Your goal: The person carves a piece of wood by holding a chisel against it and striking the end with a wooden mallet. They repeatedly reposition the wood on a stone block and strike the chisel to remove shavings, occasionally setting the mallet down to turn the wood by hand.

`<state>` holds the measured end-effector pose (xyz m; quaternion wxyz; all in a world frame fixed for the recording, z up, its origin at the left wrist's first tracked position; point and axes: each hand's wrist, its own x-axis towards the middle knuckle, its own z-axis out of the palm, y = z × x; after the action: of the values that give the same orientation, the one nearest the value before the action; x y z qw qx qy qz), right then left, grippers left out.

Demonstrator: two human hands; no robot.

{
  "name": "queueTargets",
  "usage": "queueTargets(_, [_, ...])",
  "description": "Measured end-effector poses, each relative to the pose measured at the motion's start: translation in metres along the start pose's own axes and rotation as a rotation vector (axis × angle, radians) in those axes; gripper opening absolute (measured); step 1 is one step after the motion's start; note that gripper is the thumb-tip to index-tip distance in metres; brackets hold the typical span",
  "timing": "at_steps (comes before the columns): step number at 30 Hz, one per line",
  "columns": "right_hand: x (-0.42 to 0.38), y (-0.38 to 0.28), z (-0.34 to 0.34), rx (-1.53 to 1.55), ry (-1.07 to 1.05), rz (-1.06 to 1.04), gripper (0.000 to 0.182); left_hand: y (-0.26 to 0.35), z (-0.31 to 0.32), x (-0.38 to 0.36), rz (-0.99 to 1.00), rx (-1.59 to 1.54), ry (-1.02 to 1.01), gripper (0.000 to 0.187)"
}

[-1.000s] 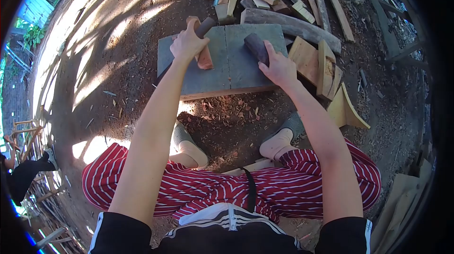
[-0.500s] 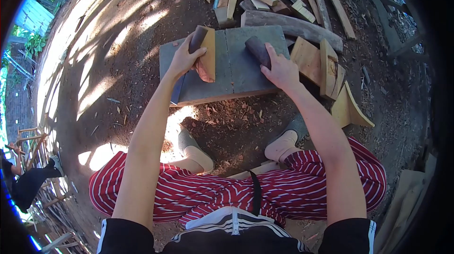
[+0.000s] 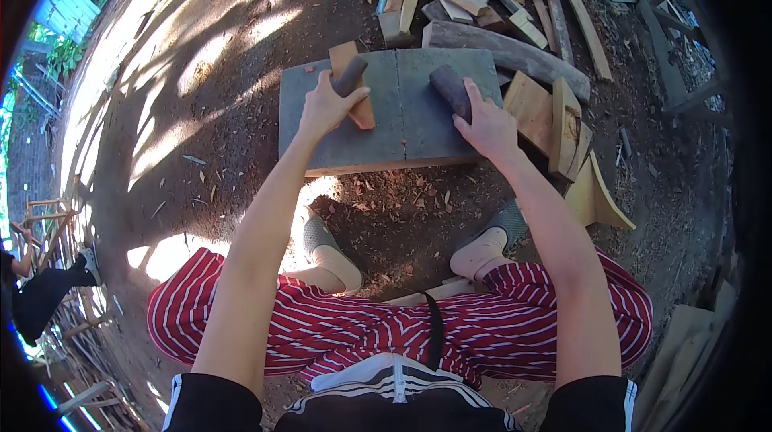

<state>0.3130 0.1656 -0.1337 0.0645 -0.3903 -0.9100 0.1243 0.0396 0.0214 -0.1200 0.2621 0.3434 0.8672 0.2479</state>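
Note:
My left hand (image 3: 326, 110) is closed around a dark rounded piece (image 3: 351, 76) that lies across a flat wooden block (image 3: 363, 114). The block is tilted above the left half of a low grey-topped wooden bench (image 3: 386, 139), its lower end reddish. On the right half, my right hand (image 3: 488, 126) grips a dark cylinder-like block (image 3: 450, 88), with the thumb along its near side and the index finger along its right side. The palm hides part of that block's near end.
Cut wood blocks (image 3: 531, 110) lean at the bench's right side, near a curved yellowish piece (image 3: 597, 195). A long grey log (image 3: 507, 54) lies behind the bench, with a scrap pile beyond. My feet (image 3: 330, 259) stand below the bench's near edge. Another person (image 3: 48, 295) is at far left.
My left hand has turned the wooden block, so its broad face now shows behind the dark piece. My right hand keeps its grip on the dark block. The whole view has shifted slightly.

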Motion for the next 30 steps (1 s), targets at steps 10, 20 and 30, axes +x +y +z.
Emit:
queueTargets(10, [0.0,0.0,0.004,0.0,0.008,-0.001,0.075,0.065,-0.07,-0.025,0.182,-0.907,0.078,0.033])
queueTargets(20, [-0.001,0.001,0.002,-0.015,0.015,-0.001,0.074,0.101,-0.023,-0.04,0.453,-0.945,0.694,0.026])
queueTargets(30, [-0.001,-0.001,-0.002,-0.016,-0.018,0.014,0.074,0.091,-0.011,-0.043,0.723,-0.873,0.712,0.03])
